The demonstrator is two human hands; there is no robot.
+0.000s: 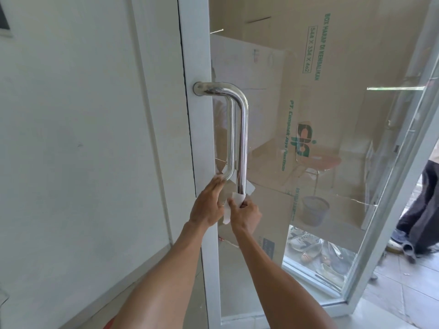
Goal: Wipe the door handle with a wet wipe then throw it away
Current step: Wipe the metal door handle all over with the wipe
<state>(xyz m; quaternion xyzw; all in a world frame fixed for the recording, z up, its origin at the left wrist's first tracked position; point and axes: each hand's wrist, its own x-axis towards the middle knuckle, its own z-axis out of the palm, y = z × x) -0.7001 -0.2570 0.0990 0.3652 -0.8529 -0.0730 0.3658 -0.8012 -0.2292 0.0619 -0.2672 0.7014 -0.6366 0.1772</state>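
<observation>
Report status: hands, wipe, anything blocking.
Right hand grips wipe around handle bottom. Left hand flat against door. Nothing blocking the handle.

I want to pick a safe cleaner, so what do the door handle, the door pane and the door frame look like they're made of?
Door handle: polished metal tube, probably stainless steel; mirror-bright with sharp reflections.
Door pane: clear glass; boxes show through it, with faint reflections.
Door frame: white, smooth, matt; likely painted metal, though plastic can't be ruled out.
</observation>
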